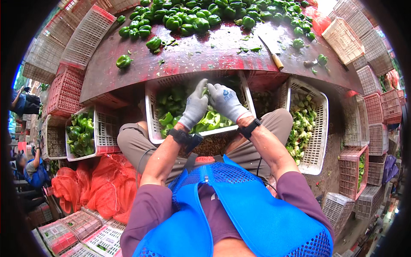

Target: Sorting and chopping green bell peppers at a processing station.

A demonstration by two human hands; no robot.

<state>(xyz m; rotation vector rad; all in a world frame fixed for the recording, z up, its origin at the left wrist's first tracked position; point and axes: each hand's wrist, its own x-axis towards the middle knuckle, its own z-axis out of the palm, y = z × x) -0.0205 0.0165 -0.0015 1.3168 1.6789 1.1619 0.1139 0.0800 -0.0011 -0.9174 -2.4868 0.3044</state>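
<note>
And here are both hands, up close together over the middle crate (pixel 149 107), the left hand (pixel 196 105) just beside the right hand (pixel 227 102), each in a grey glove with the fingers curled and the tips nearly meeting. A touch of green shows at the gap between them, but the fingers cover so much that I cannot tell how far the grip is open on either side, or whether it is clamped on anything. Right below sit the green peppers (pixel 210 122), lying loose in that white crate between the person's knees. Ahead, the worktop (pixel 205 58) carries a big heap of whole peppers (pixel 200 24) along its far side, with a single pepper (pixel 123 61) out to the left and a knife (pixel 277 61) lying to the right, its wooden handle toward the near edge. Over on the right, another crate (pixel 317 143) holds pale green pieces (pixel 299 126); on the left, red mesh bags (pixel 110 184) lie bunched.
</note>
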